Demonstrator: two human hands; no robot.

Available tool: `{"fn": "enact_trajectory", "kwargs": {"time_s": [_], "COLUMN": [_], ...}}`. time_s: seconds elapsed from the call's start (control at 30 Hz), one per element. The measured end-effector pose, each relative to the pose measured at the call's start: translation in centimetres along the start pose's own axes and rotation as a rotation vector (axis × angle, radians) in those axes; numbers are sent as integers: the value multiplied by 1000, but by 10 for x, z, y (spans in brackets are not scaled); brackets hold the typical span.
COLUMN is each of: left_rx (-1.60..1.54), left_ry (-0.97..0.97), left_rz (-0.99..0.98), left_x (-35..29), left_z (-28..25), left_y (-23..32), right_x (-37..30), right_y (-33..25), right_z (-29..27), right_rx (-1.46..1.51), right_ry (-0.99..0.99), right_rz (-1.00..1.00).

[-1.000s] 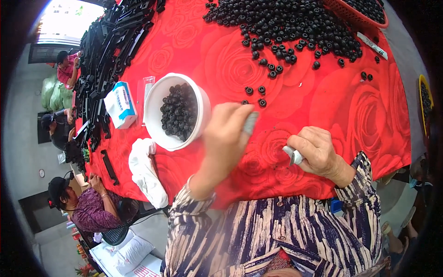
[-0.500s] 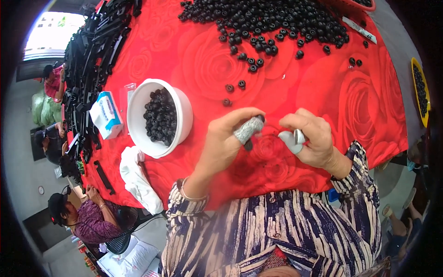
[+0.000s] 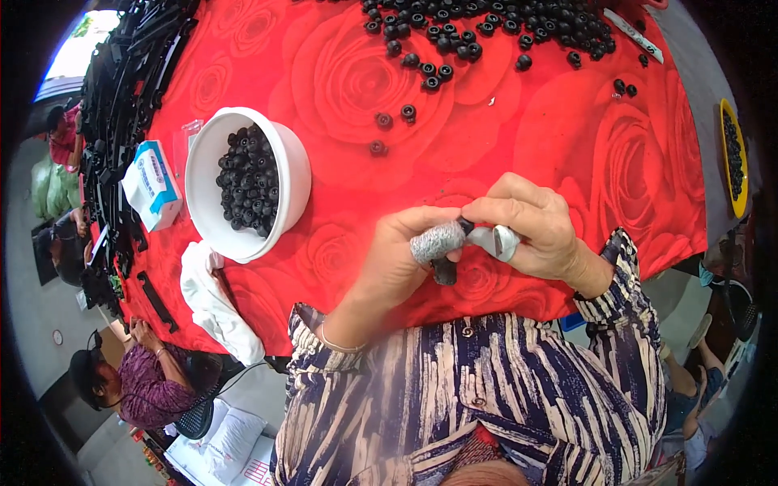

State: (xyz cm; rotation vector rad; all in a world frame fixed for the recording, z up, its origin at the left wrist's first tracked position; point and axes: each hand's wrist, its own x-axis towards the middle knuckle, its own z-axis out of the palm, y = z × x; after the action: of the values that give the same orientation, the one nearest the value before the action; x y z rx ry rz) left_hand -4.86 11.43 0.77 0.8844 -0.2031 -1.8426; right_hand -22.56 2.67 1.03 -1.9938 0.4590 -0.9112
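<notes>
Just in front of my body, both hands meet over the red cloth. My left hand point(image 3: 397, 247), a grey knitted sleeve point(image 3: 438, 243) on one finger, is closed on a small black rubber-like part point(image 3: 466, 224). More black shows below that finger, by the palm point(image 3: 444, 271). My right hand point(image 3: 531, 231) is closed with its fingertips at the same part. A smooth grey-white piece point(image 3: 501, 242) with a dark slit sits at its fingers; I cannot tell whether it is a finger cover or a tool. To the left stands a white bucket point(image 3: 296, 174) with round black parts point(image 3: 250, 182).
Loose round black parts point(image 3: 478, 28) cover the far table. Long black plastic pieces point(image 3: 121, 89) pile up at the left, beside a blue-white box point(image 3: 152, 186) and a white cloth point(image 3: 212, 304). A yellow basket point(image 3: 739, 202) stands far right. Co-workers point(image 3: 154, 381) sit at the left.
My right hand has moved left and up to my left hand, closing the gap; its fingertips now touch the black part. The whole view has shifted, so the bucket appears further left.
</notes>
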Motion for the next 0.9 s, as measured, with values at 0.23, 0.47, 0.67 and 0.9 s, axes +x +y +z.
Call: {"fn": "enact_trajectory", "kwargs": {"time_s": [0.23,0.47,0.67,0.9], "left_rx": [199,250,303,293], "left_ry": [45,49,43,19], "left_rz": [61,201,265,276], "left_x": [-6,-6,-3,-2], "left_z": [8,13,10,11], "left_y": [3,-2,-3,-2], "right_x": [-1,2,4,4], "right_y": [1,-4,-5,-6], "right_z": [2,-2,-8,-1], "right_rx": [-207,-235,9,-33], "right_ry": [41,18,-109,-93], "right_rz": [-184,-172,178,216]}}
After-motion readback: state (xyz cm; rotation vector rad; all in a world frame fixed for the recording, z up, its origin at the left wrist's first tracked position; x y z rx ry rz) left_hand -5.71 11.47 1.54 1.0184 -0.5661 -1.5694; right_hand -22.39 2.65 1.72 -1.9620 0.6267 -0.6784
